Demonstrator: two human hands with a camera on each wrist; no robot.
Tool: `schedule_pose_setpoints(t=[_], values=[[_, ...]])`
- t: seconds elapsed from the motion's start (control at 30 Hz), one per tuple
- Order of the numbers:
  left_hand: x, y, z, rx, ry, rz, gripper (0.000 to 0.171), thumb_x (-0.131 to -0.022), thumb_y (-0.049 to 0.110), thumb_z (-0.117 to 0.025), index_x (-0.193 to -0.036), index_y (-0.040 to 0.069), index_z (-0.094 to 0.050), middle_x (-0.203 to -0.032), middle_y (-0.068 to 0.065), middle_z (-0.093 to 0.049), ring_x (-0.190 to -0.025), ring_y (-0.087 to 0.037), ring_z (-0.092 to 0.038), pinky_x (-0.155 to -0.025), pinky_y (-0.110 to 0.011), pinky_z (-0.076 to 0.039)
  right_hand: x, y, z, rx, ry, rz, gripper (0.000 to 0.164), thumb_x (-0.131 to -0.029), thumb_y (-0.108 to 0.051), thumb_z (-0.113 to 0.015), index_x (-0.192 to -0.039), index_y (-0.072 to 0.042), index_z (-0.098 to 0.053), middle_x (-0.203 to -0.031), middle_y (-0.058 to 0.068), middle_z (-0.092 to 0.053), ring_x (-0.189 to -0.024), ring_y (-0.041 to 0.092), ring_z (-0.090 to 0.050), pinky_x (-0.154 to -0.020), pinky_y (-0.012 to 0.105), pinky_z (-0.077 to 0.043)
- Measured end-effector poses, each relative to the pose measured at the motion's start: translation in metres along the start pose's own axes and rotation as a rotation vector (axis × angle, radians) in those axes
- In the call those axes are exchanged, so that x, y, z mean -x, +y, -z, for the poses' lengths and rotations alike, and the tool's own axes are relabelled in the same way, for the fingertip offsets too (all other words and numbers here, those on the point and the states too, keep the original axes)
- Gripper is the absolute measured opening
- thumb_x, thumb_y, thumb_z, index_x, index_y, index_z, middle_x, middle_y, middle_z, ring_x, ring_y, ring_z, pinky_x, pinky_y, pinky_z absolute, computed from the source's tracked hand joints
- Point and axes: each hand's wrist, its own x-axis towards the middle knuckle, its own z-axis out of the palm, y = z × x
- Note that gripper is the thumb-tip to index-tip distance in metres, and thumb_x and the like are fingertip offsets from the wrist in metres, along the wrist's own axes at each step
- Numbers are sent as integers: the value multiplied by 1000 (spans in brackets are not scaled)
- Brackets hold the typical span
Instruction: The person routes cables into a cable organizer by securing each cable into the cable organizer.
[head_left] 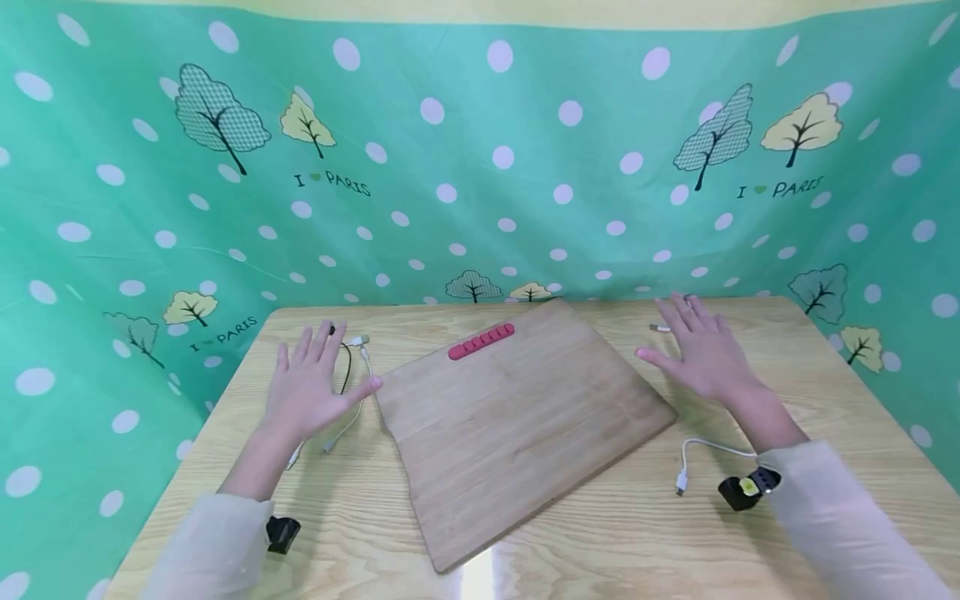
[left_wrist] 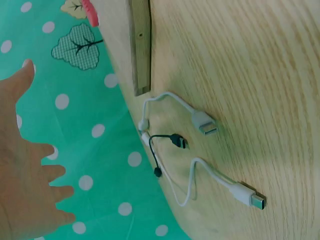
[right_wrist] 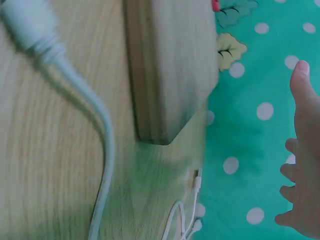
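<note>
My left hand (head_left: pixel 306 392) hovers over the left of the table with fingers spread, holding nothing. Beneath it lie white USB cables (left_wrist: pixel 242 192) and a short black cable (left_wrist: pixel 176 140), partly hidden by the hand in the head view. On the right, my right hand (head_left: pixel 705 354) is also raised with straight fingers and holds nothing. A white cable (head_left: pixel 682 479) lies below its wrist, and a cable plug (head_left: pixel 660 327) shows by its fingertips. Between the hands a wooden board (head_left: pixel 517 425) lies at an angle. On its far edge sits a red slotted strip (head_left: pixel 482 342), like a cable organizer.
The light wood-grain table (head_left: pixel 600 542) ends at a green dotted curtain (head_left: pixel 465 167) behind and on both sides. Black wrist cameras (head_left: pixel 282 533) are strapped at both cuffs. One corner of the board (right_wrist: pixel 165 120) points toward the right wrist.
</note>
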Motion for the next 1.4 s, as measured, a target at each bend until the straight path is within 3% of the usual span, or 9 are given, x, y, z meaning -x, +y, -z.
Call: schedule_pose_setpoints(t=[0.43, 1.03, 1.4], values=[[1, 15, -9, 12, -13, -33, 100, -83, 70, -51, -154, 10, -15, -160, -22, -16, -147, -46, -14, -118, -69, -6, 0, -3, -10, -14, 8, 183, 80, -91, -52, -56, -150, -5, -29, -157, 25, -23, -144, 50, -20, -113, 71, -19], [1, 33, -25, 22, -23, -96, 101, -82, 70, -54, -153, 8, -20, -160, -20, -18, -148, -42, -15, -120, -64, -10, -1, -20, -23, -58, -49, 255, 81, -90, -52, -58, -150, -5, -29, -157, 25, -24, -144, 48, -21, -117, 63, -21], [8, 43, -32, 37, -43, -91, 102, -81, 69, -56, -153, 5, -20, -160, -20, -19, -149, -39, -16, -121, -61, -15, -13, -35, -33, -54, -99, 335, 84, -87, -51, -63, -150, -6, -30, -156, 23, -26, -142, 49, -24, -116, 63, -24]])
